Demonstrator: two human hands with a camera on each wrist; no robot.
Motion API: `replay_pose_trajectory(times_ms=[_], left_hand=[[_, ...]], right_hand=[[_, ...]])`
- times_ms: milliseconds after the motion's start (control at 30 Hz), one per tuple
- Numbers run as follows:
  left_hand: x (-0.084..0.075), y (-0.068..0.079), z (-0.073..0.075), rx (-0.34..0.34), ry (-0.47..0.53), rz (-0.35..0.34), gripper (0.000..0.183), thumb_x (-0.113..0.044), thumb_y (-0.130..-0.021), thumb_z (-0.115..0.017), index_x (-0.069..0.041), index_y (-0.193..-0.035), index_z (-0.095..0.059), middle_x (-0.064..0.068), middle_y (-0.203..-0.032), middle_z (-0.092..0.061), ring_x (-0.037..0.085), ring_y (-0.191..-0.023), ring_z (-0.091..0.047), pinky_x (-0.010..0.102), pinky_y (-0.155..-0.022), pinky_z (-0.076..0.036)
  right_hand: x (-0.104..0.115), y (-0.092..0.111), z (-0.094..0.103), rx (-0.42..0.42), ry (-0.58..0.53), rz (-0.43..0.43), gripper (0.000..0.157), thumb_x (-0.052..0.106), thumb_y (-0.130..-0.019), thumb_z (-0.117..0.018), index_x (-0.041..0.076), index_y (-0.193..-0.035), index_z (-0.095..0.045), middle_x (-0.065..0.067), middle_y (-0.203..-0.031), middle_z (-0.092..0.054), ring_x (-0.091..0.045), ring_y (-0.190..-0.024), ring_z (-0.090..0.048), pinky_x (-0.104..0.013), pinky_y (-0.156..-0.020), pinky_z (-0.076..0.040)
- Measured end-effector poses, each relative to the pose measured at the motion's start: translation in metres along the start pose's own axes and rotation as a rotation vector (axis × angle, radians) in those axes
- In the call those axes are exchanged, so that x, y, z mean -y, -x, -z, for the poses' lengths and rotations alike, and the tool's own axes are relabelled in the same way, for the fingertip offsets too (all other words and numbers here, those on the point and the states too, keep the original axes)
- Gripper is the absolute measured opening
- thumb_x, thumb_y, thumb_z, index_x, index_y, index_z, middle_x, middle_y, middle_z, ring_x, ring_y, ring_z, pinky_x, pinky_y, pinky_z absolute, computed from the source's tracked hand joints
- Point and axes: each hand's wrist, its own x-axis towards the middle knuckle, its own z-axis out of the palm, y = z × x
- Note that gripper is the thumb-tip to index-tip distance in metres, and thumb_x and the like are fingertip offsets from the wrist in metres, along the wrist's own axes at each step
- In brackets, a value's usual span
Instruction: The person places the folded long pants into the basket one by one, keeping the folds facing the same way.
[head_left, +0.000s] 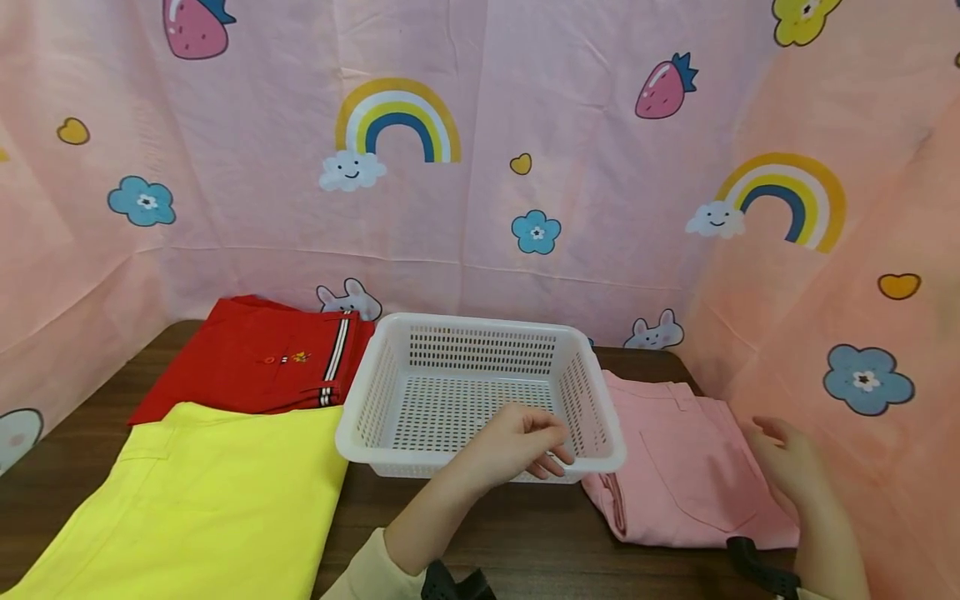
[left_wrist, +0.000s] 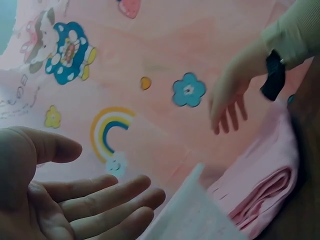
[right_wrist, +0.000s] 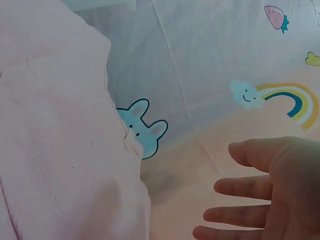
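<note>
My left hand (head_left: 517, 442) hovers over the front right rim of a white plastic basket (head_left: 480, 467), its fingers loosely bent and holding nothing. In the left wrist view that hand (left_wrist: 85, 200) shows its fingers spread apart from the thumb. To the right of the basket lies a folded pink garment (head_left: 682, 458) with a stitched pocket line. Beside its right edge is my right hand (head_left: 787, 458), nothing in its grasp. The right wrist view has this hand (right_wrist: 250, 195) with fingers extended toward the pink garment (right_wrist: 60, 125), a gap between them.
A folded red garment (head_left: 262, 358) with striped trim lies at the back left. In front of it, a folded yellow garment (head_left: 202, 500) sits left of the basket. All rest on a dark wooden table (head_left: 540, 542), enclosed behind and at the sides by a printed pink cloth (head_left: 480, 208).
</note>
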Motion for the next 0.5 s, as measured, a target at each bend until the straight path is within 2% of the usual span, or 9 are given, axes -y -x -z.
replay_pose_trajectory(times_ms=[233,367,500], left_hand=[[0.008,-0.001,-0.028,0.067,0.072,0.095,0.026,-0.011,-0.094,-0.057,0.007,-0.111,-0.064,0.013,-0.086,-0.07,0.031,-0.079,-0.069,0.04,-0.065,-0.057],[0.017,-0.001,-0.043,0.095,0.073,0.119,0.024,-0.009,-0.091,-0.059,0.006,-0.108,-0.065,0.013,-0.088,-0.07,0.032,-0.08,-0.069,0.037,-0.064,-0.056],[0.028,-0.003,-0.056,0.121,0.066,0.155,0.02,-0.01,-0.089,-0.061,0.005,-0.101,-0.067,0.011,-0.086,-0.069,0.028,-0.077,-0.068,0.038,-0.064,-0.056]], right_hand=[[-0.009,-0.004,0.001,0.022,0.031,0.013,0.075,0.05,-0.101,-0.029,-0.014,-0.139,-0.028,-0.043,-0.138,-0.024,-0.059,-0.119,-0.032,-0.067,-0.089,-0.037],[-0.014,-0.006,0.0,0.036,0.039,-0.007,0.074,0.049,-0.101,-0.031,-0.014,-0.139,-0.029,-0.043,-0.137,-0.024,-0.059,-0.119,-0.031,-0.066,-0.09,-0.037],[-0.017,-0.007,0.0,0.049,0.041,-0.016,0.072,0.047,-0.101,-0.032,-0.015,-0.138,-0.029,-0.043,-0.137,-0.024,-0.059,-0.12,-0.03,-0.066,-0.091,-0.036]])
